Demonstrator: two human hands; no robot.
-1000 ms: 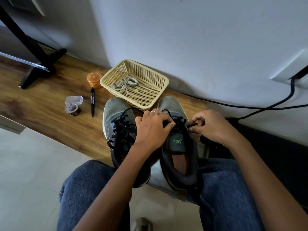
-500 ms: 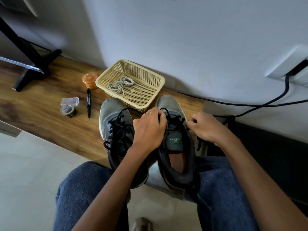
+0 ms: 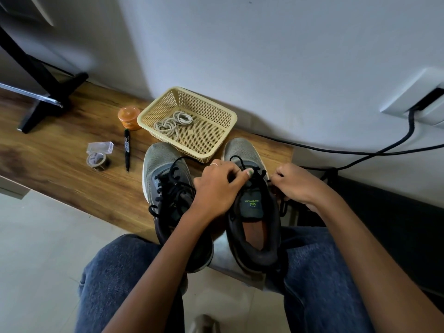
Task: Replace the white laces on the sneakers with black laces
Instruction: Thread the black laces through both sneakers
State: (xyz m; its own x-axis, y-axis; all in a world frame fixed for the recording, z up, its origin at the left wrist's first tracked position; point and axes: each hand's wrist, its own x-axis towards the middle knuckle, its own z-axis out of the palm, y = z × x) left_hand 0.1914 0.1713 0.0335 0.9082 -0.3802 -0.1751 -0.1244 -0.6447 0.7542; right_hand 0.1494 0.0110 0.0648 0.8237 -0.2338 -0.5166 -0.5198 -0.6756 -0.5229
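Note:
Two grey sneakers stand side by side on a low wooden shelf [image 3: 60, 169]. The left sneaker [image 3: 163, 164] carries a black lace laced up its front, the ends hanging loose. On the right sneaker [image 3: 242, 150], my left hand [image 3: 218, 188] curls over the tongue and pinches the black lace [image 3: 258, 174] at the eyelets. My right hand [image 3: 295, 183] pinches the lace's other end at the shoe's right side. The white laces [image 3: 171, 123] lie coiled in a beige mesh basket [image 3: 216, 111] behind the shoes.
Left of the shoes lie a black marker [image 3: 126, 150], a tape roll [image 3: 97, 161] with a clear box [image 3: 100, 147] and an orange jar [image 3: 129, 116]. A black stand foot [image 3: 48, 104] sits far left. Black cables [image 3: 360, 152] run from a wall socket at right. My knees sit below.
My right hand has drawn in closer to the right sneaker with the lace end. My left hand stays on the tongue, fingers shifted slightly. The camera view has tilted a little.

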